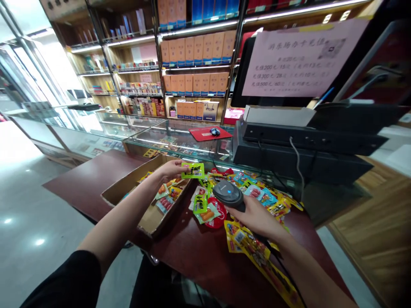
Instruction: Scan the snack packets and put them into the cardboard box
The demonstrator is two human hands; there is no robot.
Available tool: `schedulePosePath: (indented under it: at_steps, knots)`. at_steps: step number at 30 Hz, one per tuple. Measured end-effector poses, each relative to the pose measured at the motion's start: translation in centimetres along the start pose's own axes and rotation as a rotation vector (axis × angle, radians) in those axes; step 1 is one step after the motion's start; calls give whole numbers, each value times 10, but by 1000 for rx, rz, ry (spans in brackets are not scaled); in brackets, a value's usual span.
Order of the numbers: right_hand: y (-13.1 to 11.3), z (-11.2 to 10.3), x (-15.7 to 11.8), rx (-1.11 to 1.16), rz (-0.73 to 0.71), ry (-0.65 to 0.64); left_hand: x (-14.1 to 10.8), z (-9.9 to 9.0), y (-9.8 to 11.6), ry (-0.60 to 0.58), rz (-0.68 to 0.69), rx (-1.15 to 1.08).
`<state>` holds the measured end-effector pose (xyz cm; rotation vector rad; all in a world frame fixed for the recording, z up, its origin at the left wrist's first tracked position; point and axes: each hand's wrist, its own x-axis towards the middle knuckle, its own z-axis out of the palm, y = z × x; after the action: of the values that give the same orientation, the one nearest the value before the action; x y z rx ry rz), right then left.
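My left hand pinches a small green snack packet above the right edge of an open cardboard box. Several wrapped snacks, orange, yellow and pink, lie inside that box, partly behind my left forearm. Wrapped in my right hand is a dark barcode scanner showing a small blue light. Beneath and beside the scanner is a pile of packets: another green packet, a red round one and blue and yellow ones. A long yellow packet strip runs under my right wrist.
The dark red table meets a glass display counter. On the counter are a mouse on a red mat and a black monitor bearing a pink paper sign. Shelves of orange boxes stand behind.
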<state>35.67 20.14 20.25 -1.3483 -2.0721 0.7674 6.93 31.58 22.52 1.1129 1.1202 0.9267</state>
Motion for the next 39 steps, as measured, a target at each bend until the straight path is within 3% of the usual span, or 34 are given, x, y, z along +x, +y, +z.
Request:
schedulePosePath:
  at_steps: [6, 9, 11, 16, 22, 27, 30, 34, 39]
  knots:
    - [-2, -1, 0, 15, 21, 5, -32, -72, 7, 117, -7, 92]
    - [-1, -1, 0, 10, 82, -26, -46, -89, 9, 141, -49, 128]
    - [0, -2, 0, 17, 83, -30, -51, -89, 9, 136, -61, 124]
    - [-6, -6, -2, 41, 41, -16, -48, -59, 10, 15, -45, 153]
    - [-11, -20, -5, 29, 15, 114, -28, 7, 13, -148, -14, 243]
    - [-5, -32, -7, 17, 27, 151, -1, 53, -9, -334, -35, 401]
    - [-2, -37, -7, 27, 34, 183, 16, 65, -27, -452, 46, 649]
    - [-1, -42, -8, 4, 61, 181, 25, 72, -41, -506, 213, 1073]
    - [0, -43, -8, 1, 65, 181, 25, 79, -42, -546, 303, 1233]
